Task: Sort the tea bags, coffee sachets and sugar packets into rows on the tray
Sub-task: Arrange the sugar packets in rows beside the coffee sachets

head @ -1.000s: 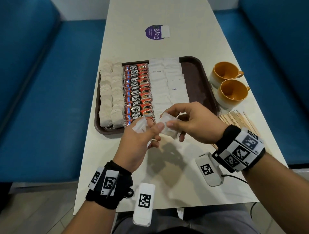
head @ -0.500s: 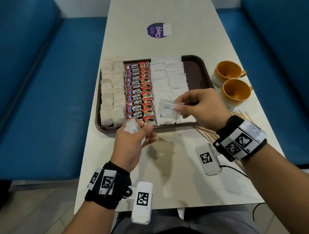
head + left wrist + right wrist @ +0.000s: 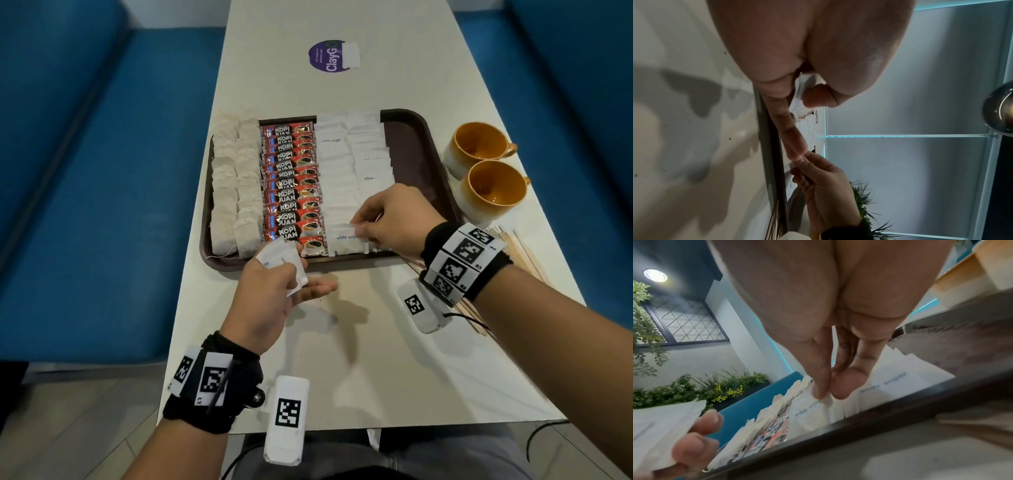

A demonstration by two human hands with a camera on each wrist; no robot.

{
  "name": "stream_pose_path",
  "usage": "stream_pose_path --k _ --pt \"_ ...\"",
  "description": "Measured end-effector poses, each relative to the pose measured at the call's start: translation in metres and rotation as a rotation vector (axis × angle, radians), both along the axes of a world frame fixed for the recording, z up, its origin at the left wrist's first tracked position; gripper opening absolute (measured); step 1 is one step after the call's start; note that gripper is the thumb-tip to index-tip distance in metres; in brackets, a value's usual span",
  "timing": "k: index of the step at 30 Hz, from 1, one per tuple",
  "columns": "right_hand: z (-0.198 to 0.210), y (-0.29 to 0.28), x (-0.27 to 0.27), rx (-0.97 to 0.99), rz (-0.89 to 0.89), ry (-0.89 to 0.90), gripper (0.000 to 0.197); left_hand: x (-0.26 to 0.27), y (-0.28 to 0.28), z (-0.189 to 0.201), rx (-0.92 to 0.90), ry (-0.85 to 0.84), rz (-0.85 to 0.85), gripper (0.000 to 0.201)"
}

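A brown tray (image 3: 416,144) holds rows of pale tea bags (image 3: 234,192), red coffee sachets (image 3: 291,185) and white sugar packets (image 3: 342,171). My right hand (image 3: 363,226) pinches the edge of a white sugar packet (image 3: 344,240) that lies at the near end of the sugar row; the wrist view shows finger and thumb (image 3: 822,392) on that packet (image 3: 809,412). My left hand (image 3: 291,270) hovers at the tray's near edge and holds white sugar packets (image 3: 279,257) between thumb and fingers, which also appear in the left wrist view as sugar packets (image 3: 800,91).
Two orange cups (image 3: 479,147) (image 3: 493,188) stand right of the tray. Wooden stirrers (image 3: 517,246) lie under my right wrist. A purple sticker (image 3: 330,56) sits at the far middle of the table. Blue benches (image 3: 85,171) flank both sides.
My right hand took a sugar packet from beside my left hand, carried it forward over the tray and lowered it onto the near end of the sugar row. My left hand stayed near the tray's edge.
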State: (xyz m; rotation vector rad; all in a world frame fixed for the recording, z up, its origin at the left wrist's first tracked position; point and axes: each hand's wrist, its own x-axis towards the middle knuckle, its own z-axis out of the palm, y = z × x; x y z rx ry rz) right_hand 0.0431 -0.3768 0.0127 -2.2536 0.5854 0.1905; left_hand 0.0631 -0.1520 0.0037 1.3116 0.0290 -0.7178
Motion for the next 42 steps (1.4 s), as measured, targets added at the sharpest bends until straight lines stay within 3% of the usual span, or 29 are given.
stream_pose_path --k 9,12,15,19,26,30,35,39,42 --pt "0.003 -0.001 0.003 -0.169 0.052 -0.020 0.032 0.002 0.002 -0.008 -0.008 -0.012 -0.089 0.035" --pt "0.016 0.005 -0.004 0.011 -0.001 -0.139 0.015 0.000 0.000 -0.007 0.002 -0.039 -0.087 0.034" --pt "0.028 0.015 -0.017 0.267 0.016 -0.181 0.020 -0.002 -0.004 -0.004 -0.001 -0.050 -0.090 0.031" --pt "0.026 0.018 -0.030 0.368 0.134 -0.152 0.014 -0.002 -0.009 -0.003 -0.002 -0.084 -0.068 0.024" --pt "0.025 0.016 -0.041 0.452 0.041 -0.175 0.016 -0.002 -0.013 -0.004 0.040 -0.153 0.039 0.011" --pt "0.023 0.018 -0.045 0.281 -0.073 -0.263 0.012 -0.003 -0.014 -0.002 0.038 -0.160 0.054 0.014" --pt "0.025 0.030 -0.051 0.139 0.080 -0.285 0.017 -0.006 -0.018 0.005 -0.087 -0.012 0.019 0.027" --pt "0.026 0.026 -0.053 0.132 0.132 -0.295 0.029 -0.006 -0.019 0.003 -0.083 -0.043 0.019 0.012" --pt "0.025 0.024 -0.054 0.145 0.143 -0.300 0.036 -0.005 -0.017 0.000 -0.085 -0.070 0.022 0.014"
